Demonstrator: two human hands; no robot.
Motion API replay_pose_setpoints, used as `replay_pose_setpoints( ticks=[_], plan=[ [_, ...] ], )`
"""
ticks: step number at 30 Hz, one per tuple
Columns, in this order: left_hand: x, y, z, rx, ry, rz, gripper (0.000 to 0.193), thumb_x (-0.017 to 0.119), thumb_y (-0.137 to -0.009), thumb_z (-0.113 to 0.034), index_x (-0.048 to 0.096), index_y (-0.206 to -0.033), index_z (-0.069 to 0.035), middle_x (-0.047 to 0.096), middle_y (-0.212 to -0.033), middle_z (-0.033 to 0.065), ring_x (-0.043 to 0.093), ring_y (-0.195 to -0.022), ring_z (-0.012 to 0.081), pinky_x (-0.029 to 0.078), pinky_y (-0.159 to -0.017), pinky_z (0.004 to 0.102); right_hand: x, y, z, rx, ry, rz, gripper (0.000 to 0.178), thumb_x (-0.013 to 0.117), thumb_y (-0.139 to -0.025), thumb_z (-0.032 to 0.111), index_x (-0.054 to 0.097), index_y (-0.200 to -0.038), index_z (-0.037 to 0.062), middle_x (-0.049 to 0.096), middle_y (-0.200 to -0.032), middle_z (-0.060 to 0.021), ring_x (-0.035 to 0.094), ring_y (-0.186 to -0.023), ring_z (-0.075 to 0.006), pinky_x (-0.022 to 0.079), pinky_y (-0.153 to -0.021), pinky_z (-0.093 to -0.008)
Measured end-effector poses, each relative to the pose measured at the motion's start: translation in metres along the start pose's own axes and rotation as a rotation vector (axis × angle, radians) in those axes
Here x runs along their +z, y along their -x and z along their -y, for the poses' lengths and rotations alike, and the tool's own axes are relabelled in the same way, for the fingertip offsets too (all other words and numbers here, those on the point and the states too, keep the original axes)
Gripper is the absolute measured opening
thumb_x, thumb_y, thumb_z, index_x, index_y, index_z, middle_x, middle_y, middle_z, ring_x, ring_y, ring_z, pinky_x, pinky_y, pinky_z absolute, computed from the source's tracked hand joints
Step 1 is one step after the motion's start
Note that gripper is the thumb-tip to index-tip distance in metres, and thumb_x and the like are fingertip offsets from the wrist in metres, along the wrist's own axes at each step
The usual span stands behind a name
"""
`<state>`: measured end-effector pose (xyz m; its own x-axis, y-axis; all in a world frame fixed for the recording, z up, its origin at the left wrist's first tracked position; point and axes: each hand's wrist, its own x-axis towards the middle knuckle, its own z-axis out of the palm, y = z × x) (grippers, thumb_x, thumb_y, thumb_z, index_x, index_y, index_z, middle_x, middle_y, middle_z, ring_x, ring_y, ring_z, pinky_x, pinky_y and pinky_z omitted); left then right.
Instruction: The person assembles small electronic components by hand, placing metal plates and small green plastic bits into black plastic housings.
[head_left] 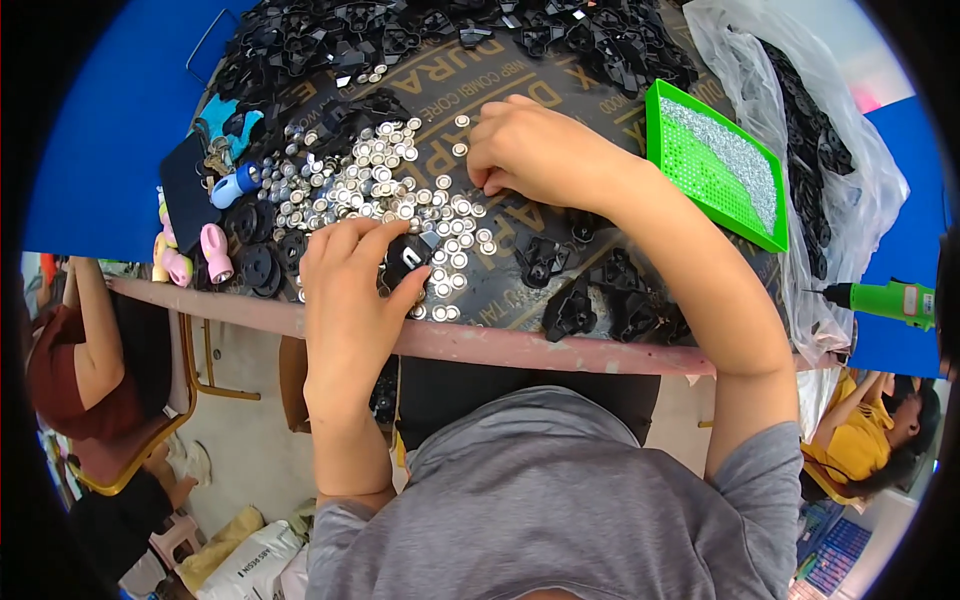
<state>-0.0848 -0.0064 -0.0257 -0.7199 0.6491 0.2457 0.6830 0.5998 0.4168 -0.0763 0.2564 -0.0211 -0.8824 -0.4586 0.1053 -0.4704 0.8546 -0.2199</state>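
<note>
My left hand (345, 275) grips a small black plastic part (408, 258) between thumb and fingers, close to the table's front edge. A pale U-shaped piece shows on that part. Under and around these fingers spreads a heap of round silver metal caps (345, 185), with more of them scattered rightward. Farther out, my right hand (525, 150) hovers or rests over the dark board, fingers curled down and tips together. Two loose caps (460, 149) lie just left of it. Whatever its fingertips may pinch is hidden from this view.
A green tray (655, 130) of small silvery pieces stands at right, beside a clear plastic bag (870, 190) of black parts. A green power screwdriver (890, 302) is at the far right. Black parts (570, 312) lie nearby; small flashlights (215, 252) sit left. Other people sit on both sides.
</note>
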Motion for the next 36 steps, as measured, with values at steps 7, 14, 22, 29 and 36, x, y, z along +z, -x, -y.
replay_pose_setpoints(
  ticks=[7, 14, 22, 29, 36],
  plan=[
    [-0.002, -0.012, 0.008, 0.029, 0.140, -0.138, 0.034, 0.073, -0.084, -0.010, 0.066, -0.116, -0.003, 0.067, -0.107, 0.0127, 0.058, -0.102, 0.0324, 0.047, -0.090, 0.0403, -0.022, 0.000, 0.037, -0.055, -0.303, -0.393, 0.031, 0.077, -0.077, 0.015, 0.067, -0.106, 0.0072, 0.067, -0.103, -0.0090, 0.062, -0.099, -0.0309, 0.049, -0.089, -0.0423],
    [0.000, -0.018, -0.008, -0.128, 0.871, -0.136, 0.037, 0.072, -0.090, -0.014, 0.060, -0.122, -0.001, 0.066, -0.109, 0.0109, 0.063, -0.092, 0.0211, 0.049, -0.083, 0.0325, -0.038, 0.011, 0.064, 0.177, -0.317, -0.469, 0.026, 0.075, -0.077, 0.008, 0.061, -0.098, 0.0028, 0.064, -0.096, -0.0153, 0.066, -0.090, -0.0343, 0.053, -0.073, -0.0442],
    [0.001, -0.030, -0.007, 0.081, 0.431, -0.051, 0.024, 0.073, -0.086, -0.011, 0.068, -0.110, -0.005, 0.067, -0.107, 0.0120, 0.062, -0.101, 0.0302, 0.049, -0.085, 0.0378, -0.031, 0.060, -0.021, 0.998, -0.095, -0.141, 0.038, 0.082, -0.078, 0.028, 0.069, -0.094, -0.0044, 0.069, -0.078, -0.0189, 0.067, -0.073, -0.0354, 0.054, -0.072, -0.0426],
    [0.002, -0.033, -0.006, 0.073, 0.471, -0.059, 0.018, 0.073, -0.084, -0.005, 0.071, -0.102, -0.004, 0.069, -0.096, 0.0096, 0.065, -0.091, 0.0284, 0.050, -0.081, 0.0370, -0.025, 0.019, 0.005, 0.402, -0.013, -0.245, 0.022, 0.081, -0.070, 0.012, 0.070, -0.088, 0.0044, 0.067, -0.095, -0.0106, 0.060, -0.102, -0.0318, 0.046, -0.090, -0.0425],
    [-0.004, -0.032, -0.003, 0.093, 0.485, -0.071, 0.016, 0.071, -0.083, 0.001, 0.071, -0.099, -0.002, 0.069, -0.092, 0.0111, 0.065, -0.087, 0.0285, 0.051, -0.079, 0.0371, -0.011, -0.001, 0.003, 0.280, -0.136, 0.042, 0.021, 0.080, -0.070, 0.012, 0.071, -0.089, 0.0093, 0.065, -0.092, -0.0029, 0.058, -0.101, -0.0248, 0.043, -0.091, -0.0423]
  ],
)
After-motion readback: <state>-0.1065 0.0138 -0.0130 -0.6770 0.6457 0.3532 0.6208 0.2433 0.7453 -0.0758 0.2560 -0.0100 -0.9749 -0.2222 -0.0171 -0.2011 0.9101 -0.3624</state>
